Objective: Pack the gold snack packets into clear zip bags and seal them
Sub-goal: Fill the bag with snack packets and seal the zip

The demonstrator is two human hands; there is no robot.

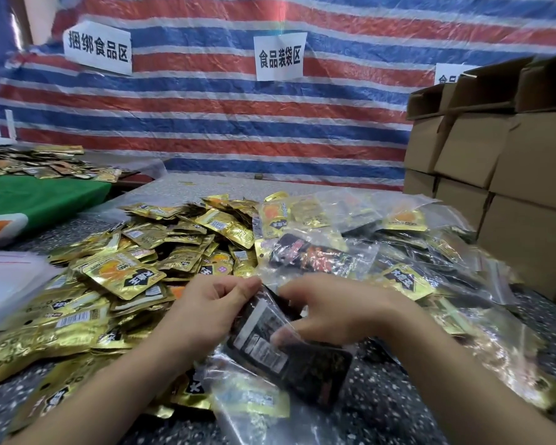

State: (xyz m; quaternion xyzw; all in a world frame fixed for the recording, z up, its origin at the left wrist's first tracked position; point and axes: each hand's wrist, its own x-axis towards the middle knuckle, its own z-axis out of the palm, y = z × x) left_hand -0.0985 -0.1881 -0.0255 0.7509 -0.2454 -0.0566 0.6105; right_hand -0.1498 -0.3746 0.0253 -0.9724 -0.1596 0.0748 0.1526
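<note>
Striped red-and-blue tarpaulin (225,123) is hung behind a speckled table (398,390). At 9 o'clock gold snack packets (135,252) are heaped; filled zip bags (382,239) are piled toward 2 o'clock. At centre a clear zip bag (289,358) with dark packets is pinched by the left hand (212,311) and the right hand (331,311), each grip closed on its top edge.

- Two hands meet in the middle, low down. The left hand (211,311) and the right hand (326,308) both pinch a clear zip bag (289,358) with dark packets inside.
- A big pile of gold snack packets (135,271) lies on the speckled table (395,409), left of the hands.
- Filled bags (350,239) lie behind the hands.
- Brown boxes (501,162) stand stacked on the right.
- A striped sheet (212,123) hangs behind.
</note>
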